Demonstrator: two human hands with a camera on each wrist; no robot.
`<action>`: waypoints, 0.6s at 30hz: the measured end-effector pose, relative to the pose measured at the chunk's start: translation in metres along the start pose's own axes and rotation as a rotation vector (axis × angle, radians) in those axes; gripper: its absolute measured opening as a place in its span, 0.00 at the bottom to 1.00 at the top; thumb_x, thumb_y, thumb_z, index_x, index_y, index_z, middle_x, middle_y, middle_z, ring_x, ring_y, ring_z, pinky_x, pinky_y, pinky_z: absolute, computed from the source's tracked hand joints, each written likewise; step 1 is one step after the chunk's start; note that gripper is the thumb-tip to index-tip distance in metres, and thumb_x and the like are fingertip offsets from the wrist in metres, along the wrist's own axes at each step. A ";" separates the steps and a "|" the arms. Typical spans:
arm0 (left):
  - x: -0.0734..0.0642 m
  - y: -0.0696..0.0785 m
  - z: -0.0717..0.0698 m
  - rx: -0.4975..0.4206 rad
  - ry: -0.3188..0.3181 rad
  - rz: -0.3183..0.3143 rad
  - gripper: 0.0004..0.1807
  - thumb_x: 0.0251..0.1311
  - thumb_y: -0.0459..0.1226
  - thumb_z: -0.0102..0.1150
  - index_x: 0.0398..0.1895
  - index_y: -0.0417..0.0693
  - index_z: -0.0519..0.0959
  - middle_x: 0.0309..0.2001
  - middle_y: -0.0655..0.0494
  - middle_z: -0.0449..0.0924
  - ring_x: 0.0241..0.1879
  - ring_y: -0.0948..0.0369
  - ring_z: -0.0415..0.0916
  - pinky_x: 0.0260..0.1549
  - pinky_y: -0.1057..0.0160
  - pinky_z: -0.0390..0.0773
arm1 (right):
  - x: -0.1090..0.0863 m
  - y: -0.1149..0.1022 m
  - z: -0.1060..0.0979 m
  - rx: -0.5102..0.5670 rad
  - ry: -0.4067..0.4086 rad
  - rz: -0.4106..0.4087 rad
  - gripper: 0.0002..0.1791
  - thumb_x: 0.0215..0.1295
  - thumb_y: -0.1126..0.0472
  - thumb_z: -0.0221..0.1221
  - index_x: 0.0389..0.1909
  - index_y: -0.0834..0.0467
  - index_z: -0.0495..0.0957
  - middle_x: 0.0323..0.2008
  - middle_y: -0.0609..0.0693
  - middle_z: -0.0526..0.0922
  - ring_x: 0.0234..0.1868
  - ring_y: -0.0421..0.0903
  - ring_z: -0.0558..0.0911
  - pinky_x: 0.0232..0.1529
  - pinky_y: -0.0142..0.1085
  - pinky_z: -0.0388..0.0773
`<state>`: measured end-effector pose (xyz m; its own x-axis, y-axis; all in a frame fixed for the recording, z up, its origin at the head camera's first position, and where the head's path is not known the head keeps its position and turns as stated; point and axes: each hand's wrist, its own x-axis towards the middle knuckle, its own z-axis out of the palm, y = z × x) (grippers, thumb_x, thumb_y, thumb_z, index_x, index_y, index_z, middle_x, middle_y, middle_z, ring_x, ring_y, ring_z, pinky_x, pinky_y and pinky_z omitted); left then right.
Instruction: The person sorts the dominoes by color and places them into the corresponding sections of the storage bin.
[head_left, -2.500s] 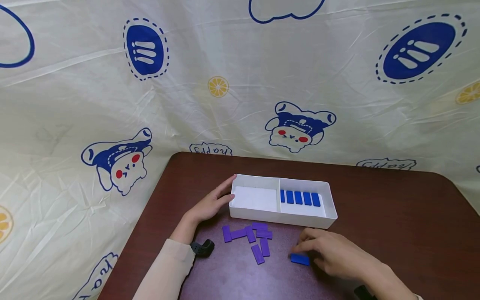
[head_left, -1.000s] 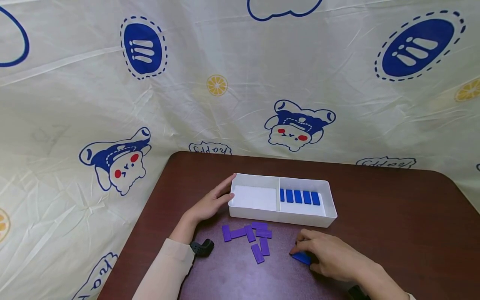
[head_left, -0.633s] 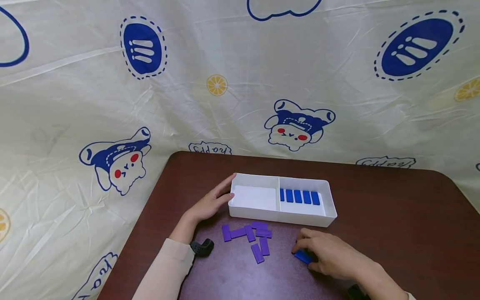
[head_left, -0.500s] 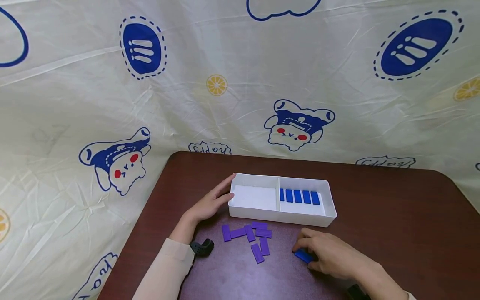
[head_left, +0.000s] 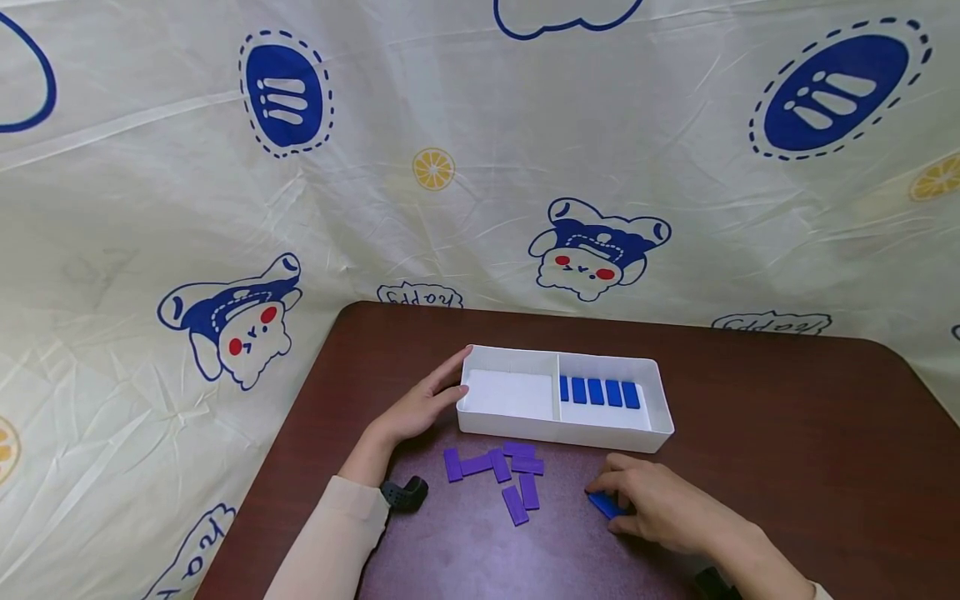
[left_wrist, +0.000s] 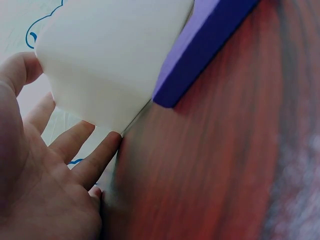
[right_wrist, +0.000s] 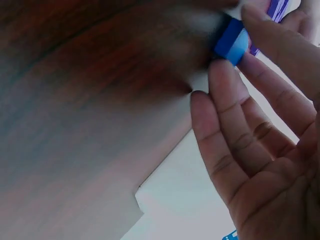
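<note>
Blue block at the table, just in front of the white tray, is pinched between your right hand's thumb and fingertips. Five blue pieces stand in a row in the tray's right compartment. Your left hand, fingers spread, touches its left end, near seven purple pieces.

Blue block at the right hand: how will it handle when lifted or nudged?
The blue block is probably stiff, given its straight edges. Flat faces suggest it would slide rather than roll if nudged. Likely light too: it looks small beside the right hand pinching it.
</note>
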<state>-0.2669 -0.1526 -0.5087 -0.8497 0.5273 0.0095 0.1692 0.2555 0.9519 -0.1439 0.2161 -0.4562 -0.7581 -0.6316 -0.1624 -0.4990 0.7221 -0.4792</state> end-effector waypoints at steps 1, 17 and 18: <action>0.000 0.000 0.000 0.000 0.001 -0.001 0.36 0.79 0.45 0.50 0.84 0.72 0.49 0.84 0.67 0.45 0.84 0.53 0.44 0.79 0.40 0.53 | 0.000 0.000 0.000 0.001 0.007 -0.004 0.19 0.57 0.56 0.76 0.51 0.50 0.87 0.39 0.36 0.75 0.34 0.30 0.74 0.33 0.28 0.76; 0.000 0.002 -0.001 -0.012 -0.003 0.017 0.36 0.79 0.43 0.49 0.84 0.72 0.49 0.85 0.63 0.45 0.83 0.50 0.47 0.78 0.40 0.56 | 0.001 0.001 -0.003 0.024 -0.014 -0.007 0.23 0.55 0.60 0.77 0.53 0.52 0.87 0.37 0.36 0.75 0.34 0.30 0.73 0.32 0.27 0.75; -0.001 0.001 -0.001 -0.012 -0.003 0.016 0.36 0.79 0.43 0.49 0.84 0.73 0.49 0.85 0.63 0.44 0.83 0.50 0.47 0.78 0.40 0.56 | 0.001 0.001 -0.003 0.025 -0.013 -0.006 0.22 0.55 0.59 0.77 0.53 0.52 0.87 0.37 0.36 0.74 0.34 0.30 0.73 0.32 0.27 0.75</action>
<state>-0.2665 -0.1530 -0.5071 -0.8452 0.5339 0.0238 0.1767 0.2371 0.9553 -0.1464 0.2166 -0.4547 -0.7498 -0.6393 -0.1704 -0.4925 0.7113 -0.5016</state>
